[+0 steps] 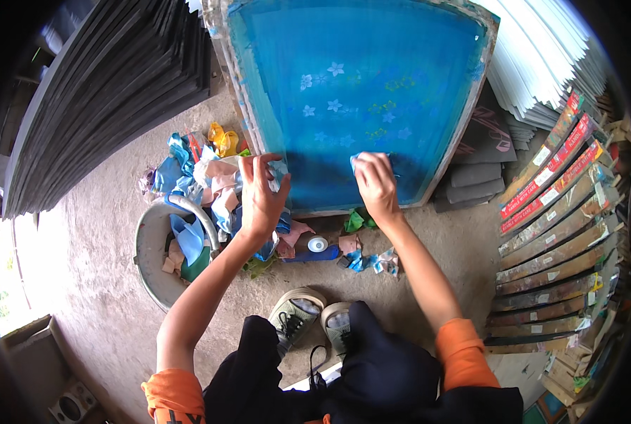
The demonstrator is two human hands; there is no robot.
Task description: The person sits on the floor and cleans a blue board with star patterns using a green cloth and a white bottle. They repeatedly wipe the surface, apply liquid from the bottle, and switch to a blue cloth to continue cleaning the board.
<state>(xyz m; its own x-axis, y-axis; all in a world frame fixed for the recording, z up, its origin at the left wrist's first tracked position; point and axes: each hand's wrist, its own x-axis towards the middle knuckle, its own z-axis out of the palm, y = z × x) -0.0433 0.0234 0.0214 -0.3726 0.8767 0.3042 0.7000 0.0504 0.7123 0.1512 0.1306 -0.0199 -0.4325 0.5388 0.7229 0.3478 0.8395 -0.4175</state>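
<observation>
A wooden-edged screen-printing frame [442,166] with blue mesh stands in front of me. White and yellowish flower shapes show in the mesh. My left hand [260,201] is at the frame's lower left edge, fingers bent and apart, with nothing seen in it. Over the lower mesh my right hand [377,185] is closed around a small blue rag [355,161]. Most of the rag is hidden by the fingers, so I cannot tell whether it is cloth or paper.
Crumpled coloured rags [223,177] lie left of the frame beside a grey bucket [145,247]. A white-capped blue container [312,256] lies near my shoes. Dark sheets [117,85] are stacked left, white sheets [541,56] right, above a row of worn frames [556,275].
</observation>
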